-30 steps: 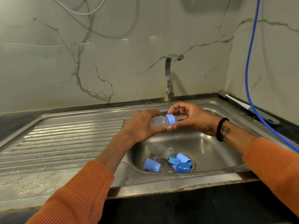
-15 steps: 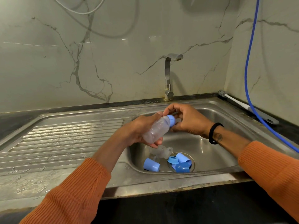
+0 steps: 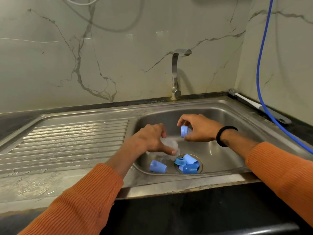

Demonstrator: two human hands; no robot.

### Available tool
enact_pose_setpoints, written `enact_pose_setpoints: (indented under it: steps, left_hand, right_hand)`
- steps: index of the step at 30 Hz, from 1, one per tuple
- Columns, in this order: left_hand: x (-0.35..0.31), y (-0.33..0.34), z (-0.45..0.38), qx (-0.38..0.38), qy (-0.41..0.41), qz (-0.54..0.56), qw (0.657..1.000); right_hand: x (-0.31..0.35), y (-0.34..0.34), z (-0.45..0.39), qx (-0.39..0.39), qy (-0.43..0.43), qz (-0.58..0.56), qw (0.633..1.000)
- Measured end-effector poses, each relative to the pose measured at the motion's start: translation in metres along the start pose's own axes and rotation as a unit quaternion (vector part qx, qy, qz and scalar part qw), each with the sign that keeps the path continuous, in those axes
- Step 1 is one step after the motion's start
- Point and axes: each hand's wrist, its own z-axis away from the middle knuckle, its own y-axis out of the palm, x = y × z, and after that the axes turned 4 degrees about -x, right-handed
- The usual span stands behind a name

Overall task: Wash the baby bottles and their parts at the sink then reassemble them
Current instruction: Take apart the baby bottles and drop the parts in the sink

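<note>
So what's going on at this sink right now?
A person is taking baby bottles apart over the sink basin. The left hand holds a clear bottle body low in the basin, while the right hand pinches the blue screw ring, now apart from the bottle. Several blue caps and rings lie around the drain. The tap shows no water running.

Steel sink (image 3: pixel 220 114): blue caps (image 3: pixel 190 164) on drain, one cap (image 3: pixel 157 166) just left.
</note>
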Motion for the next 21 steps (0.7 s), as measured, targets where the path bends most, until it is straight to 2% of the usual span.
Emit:
enact_pose_setpoints:
  steps: [5,8,13,17,21]
  left_hand:
    - [0.002,0.011,-0.005,0.05,0.029,-0.021,0.998]
    - [0.002,0.012,-0.007,0.042,0.051,-0.019,0.998]
    - [0.003,0.012,-0.009,-0.019,0.082,0.014,0.996]
    - [-0.002,0.01,-0.014,-0.077,0.072,0.152,0.983]
    - [-0.003,0.009,-0.018,-0.087,0.072,0.291,0.95]
  right_hand:
    - [0.004,0.004,0.001,0.052,-0.001,0.018,0.998]
    - [0.006,0.004,0.002,0.059,0.01,0.01,0.998]
    - [0.008,0.004,0.004,0.079,0.038,-0.109,0.99]
    - [0.012,0.003,0.001,0.026,0.028,-0.15,0.988]
    - [0.012,0.0,-0.001,-0.048,0.014,-0.18,0.982]
